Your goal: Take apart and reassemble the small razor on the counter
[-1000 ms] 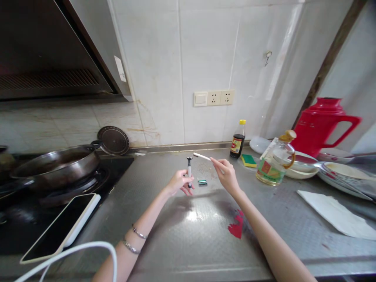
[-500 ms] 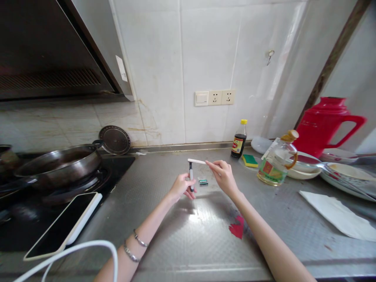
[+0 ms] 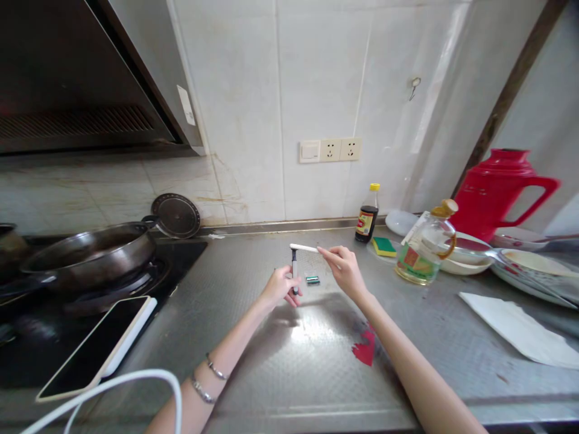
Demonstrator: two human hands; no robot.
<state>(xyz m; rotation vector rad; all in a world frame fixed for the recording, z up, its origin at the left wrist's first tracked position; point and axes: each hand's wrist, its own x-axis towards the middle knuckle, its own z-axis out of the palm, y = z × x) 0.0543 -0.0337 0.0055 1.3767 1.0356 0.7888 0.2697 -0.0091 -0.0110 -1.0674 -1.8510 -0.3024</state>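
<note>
My left hand is closed round a slim grey-and-black razor handle, held upright above the steel counter. Between the fingertips of my right hand is a thin white toothbrush-like stick, nearly level. Its far end meets the black top of the handle; I cannot make out bristles. Just right of the handle, a small green-and-black piece like a razor cartridge lies on the counter, with neither hand touching it. A torn red patch shows on the counter near my right forearm.
Left, a phone with a white cable lies beside the hob and pan. Right stand a sauce bottle, sponge, glass jug, red flask, stacked dishes and a white cloth or paper.
The whole view has shifted very slightly. Both hands keep their grip, and the white stick's end still sits at the top of the handle.
</note>
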